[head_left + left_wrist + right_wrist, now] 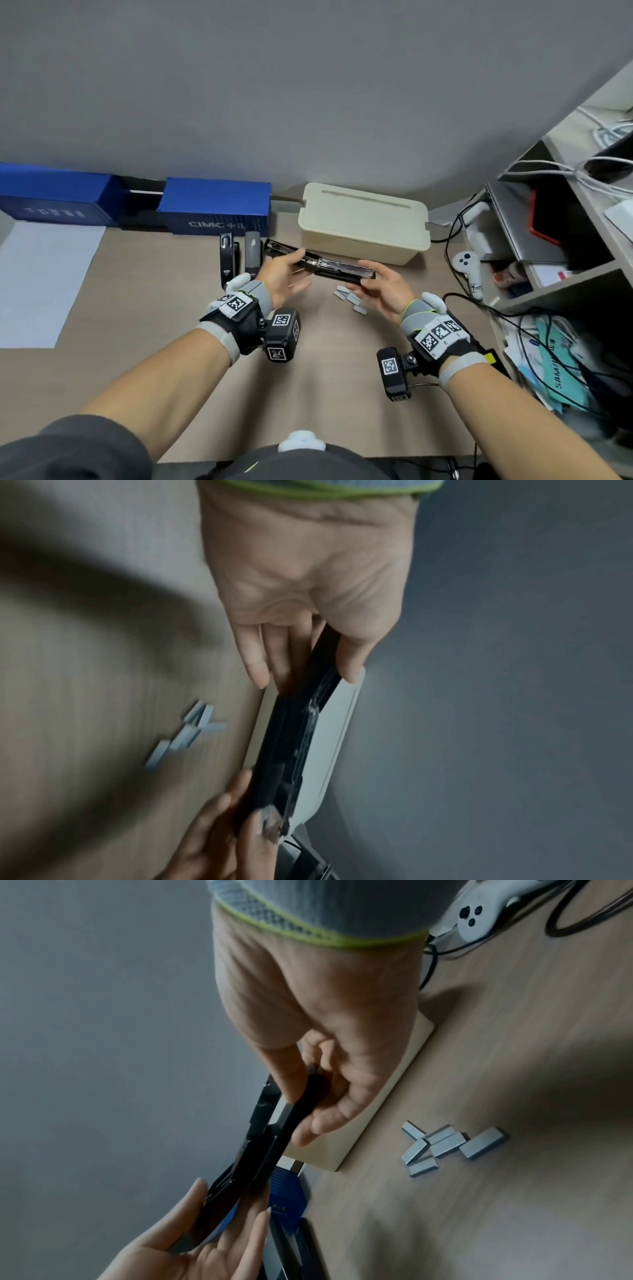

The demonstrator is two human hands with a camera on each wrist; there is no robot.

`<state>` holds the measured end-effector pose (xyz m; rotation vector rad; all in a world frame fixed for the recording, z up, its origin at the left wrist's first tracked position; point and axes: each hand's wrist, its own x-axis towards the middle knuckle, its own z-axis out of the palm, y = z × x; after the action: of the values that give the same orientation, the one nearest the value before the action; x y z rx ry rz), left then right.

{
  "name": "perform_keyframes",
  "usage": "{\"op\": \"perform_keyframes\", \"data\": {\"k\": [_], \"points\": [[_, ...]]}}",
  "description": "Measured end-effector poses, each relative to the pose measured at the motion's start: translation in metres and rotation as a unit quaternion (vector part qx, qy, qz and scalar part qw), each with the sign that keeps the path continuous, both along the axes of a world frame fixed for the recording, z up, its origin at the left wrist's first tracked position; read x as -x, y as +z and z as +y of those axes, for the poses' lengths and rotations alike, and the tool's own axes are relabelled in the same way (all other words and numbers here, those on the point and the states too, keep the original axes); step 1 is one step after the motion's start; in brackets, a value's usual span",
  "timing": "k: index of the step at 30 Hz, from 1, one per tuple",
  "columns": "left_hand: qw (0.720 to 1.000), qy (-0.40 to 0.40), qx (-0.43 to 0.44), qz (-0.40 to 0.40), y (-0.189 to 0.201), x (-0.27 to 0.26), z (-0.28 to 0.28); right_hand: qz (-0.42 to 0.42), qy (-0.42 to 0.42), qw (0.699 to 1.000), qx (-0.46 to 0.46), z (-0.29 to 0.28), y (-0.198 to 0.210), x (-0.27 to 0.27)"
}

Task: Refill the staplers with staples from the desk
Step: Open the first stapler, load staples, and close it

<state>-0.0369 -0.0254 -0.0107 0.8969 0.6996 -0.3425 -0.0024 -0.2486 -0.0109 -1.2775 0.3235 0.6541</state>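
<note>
Head view, centre frame: the left hand (277, 279) and right hand (383, 291) each grip one end of the long black hinged-open stapler (318, 263) above the small grey metal staple blocks (351, 298), best kept level for loading.

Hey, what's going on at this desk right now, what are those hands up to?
A person is holding a black stapler, swung open, above the desk. The left hand holds one end and the right hand grips the other. A small pile of staple strips lies on the desk just beneath, not yet picked up. Two more staplers sit behind the left hand, in front of the blue boxes. No strip is visible in either hand.
</note>
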Motion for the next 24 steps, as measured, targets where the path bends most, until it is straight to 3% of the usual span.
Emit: {"op": "perform_keyframes", "data": {"k": [5, 8, 10, 14, 21, 24], "points": [[0.999, -0.004, 0.006, 0.047, -0.012, -0.013, -0.022, 0.027, 0.004, 0.999, 0.018, -0.012, -0.019, -0.014], [0.996, 0.048, -0.021, 0.072, -0.025, -0.012, -0.017, 0.009, 0.05, 0.987, 0.15, -0.018, -0.039, -0.019], [0.992, 0.078, -0.03, 0.09, -0.032, -0.009, -0.011, 0.001, 0.08, 0.96, 0.267, -0.023, -0.061, -0.02], [0.988, 0.1, -0.032, 0.116, -0.047, 0.002, 0.003, -0.008, 0.176, 0.871, 0.459, -0.03, -0.095, -0.011], [0.987, 0.101, -0.037, 0.122, -0.06, 0.018, 0.021, -0.05, 0.192, 0.811, 0.551, -0.009, -0.102, 0.004], [0.986, 0.097, -0.042, 0.127, -0.061, 0.022, 0.027, -0.056, 0.185, 0.808, 0.556, -0.007, -0.099, 0.005]]}}
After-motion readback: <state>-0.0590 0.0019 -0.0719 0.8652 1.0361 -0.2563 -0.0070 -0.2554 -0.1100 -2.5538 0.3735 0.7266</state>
